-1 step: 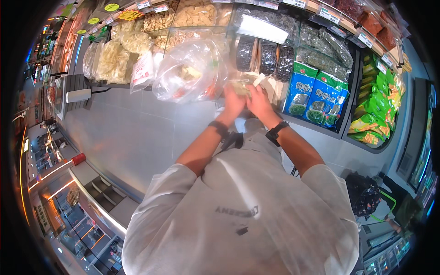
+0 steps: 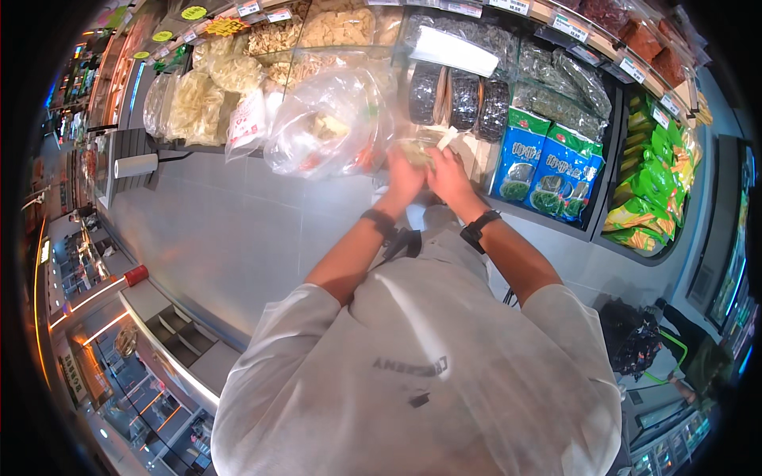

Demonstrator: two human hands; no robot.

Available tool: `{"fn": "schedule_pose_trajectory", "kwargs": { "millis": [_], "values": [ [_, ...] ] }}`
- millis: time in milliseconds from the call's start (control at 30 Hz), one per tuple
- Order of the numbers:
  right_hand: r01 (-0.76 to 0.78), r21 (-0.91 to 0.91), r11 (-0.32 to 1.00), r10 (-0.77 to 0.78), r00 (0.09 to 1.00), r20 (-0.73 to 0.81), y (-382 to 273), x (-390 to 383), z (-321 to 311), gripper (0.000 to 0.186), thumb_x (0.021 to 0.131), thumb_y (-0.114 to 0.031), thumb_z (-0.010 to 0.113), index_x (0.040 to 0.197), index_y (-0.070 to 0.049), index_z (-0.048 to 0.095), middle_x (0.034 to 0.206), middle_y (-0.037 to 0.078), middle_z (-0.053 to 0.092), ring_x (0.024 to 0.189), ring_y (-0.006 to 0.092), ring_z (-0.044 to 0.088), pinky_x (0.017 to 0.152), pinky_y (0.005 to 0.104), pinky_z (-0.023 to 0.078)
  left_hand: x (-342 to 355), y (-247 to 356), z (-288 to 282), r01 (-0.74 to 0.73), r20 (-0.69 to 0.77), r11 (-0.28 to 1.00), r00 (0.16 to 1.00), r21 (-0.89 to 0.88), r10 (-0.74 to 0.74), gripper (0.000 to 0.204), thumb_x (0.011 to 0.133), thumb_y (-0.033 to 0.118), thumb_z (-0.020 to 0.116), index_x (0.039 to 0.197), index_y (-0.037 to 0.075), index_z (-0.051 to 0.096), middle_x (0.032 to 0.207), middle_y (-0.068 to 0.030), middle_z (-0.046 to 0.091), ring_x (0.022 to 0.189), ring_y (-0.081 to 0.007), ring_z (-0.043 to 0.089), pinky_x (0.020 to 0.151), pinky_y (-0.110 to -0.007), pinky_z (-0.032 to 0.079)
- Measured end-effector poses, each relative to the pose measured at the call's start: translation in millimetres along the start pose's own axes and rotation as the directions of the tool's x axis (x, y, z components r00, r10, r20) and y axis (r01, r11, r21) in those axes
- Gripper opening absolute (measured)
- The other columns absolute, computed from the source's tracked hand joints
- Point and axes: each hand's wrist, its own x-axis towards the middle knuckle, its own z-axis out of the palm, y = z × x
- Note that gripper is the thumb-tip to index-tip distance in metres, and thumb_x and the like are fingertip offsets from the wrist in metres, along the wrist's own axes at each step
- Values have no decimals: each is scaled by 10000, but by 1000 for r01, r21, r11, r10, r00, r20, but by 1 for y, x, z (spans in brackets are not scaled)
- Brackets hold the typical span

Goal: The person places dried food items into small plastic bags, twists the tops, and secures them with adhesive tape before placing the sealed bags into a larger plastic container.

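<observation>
Both my hands meet in front of my waist, at the near edge of the display. My left hand [image 2: 406, 176] is closed around a small pale yellowish bundle [image 2: 414, 151], which looks wrapped in clear film. My right hand [image 2: 449, 176] is closed against the same bundle's right side, fingertips bent inward. A narrow white strip [image 2: 449, 137] sticks up by the right fingers; whether it belongs to the bundle I cannot tell. Just left of my hands lies a big clear plastic bag [image 2: 329, 119] with pale and reddish contents. Fingers hide much of the bundle.
Dark dried goods in clear wrap [image 2: 456, 99] lie beyond my hands, under a white block [image 2: 452, 49]. Blue and green packets [image 2: 548, 170] stand to the right, green-yellow packets [image 2: 655, 178] farther right. Pale bagged goods [image 2: 194, 99] and a white roll [image 2: 136, 165] are left.
</observation>
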Motion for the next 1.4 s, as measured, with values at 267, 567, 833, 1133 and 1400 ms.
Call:
{"fn": "schedule_pose_trajectory", "kwargs": {
  "millis": [267,567,833,1133,1400],
  "values": [
    [81,-78,994,-75,994,78,4,11,-12,489,882,-189,621,1349,-84,522,1256,222,544,1188,436,512,1010,546,427,9,18,-23,-15,85,999,996,40,12,478,733,157,757,1121,-78,606,1130,-283,624,1083,-449,585,944,-473,479],
    [285,-458,842,-25,868,495,4,20,-26,561,932,-204,576,1457,-79,425,1460,199,443,1316,476,457,1067,614,381,12,2,-25,89,382,949,901,301,-205,270,775,132,699,986,-37,693,935,-261,702,922,-408,691,802,-447,555],
    [632,-465,621,-123,664,738,7,45,-37,552,908,-96,533,1449,-176,458,1317,160,581,950,311,700,747,405,559,-12,-14,-19,-298,527,741,846,601,-87,189,841,77,601,987,6,696,968,-191,702,915,-359,688,774,-436,566],
    [809,-503,304,-127,558,820,13,28,-34,476,935,-163,560,1401,-229,492,1366,85,534,951,251,704,731,372,534,0,67,-53,-439,589,605,806,664,-61,468,888,378,602,1152,-9,616,996,-159,689,1038,-339,614,717,-431,559],
    [802,-571,176,-241,597,765,27,50,-70,279,885,-179,583,1137,-194,702,1121,20,663,1085,188,611,1016,370,351,9,36,-60,-711,752,303,658,635,-32,329,832,257,662,1077,40,637,986,-135,668,1110,-325,565,781,-419,531]
  ]
}}
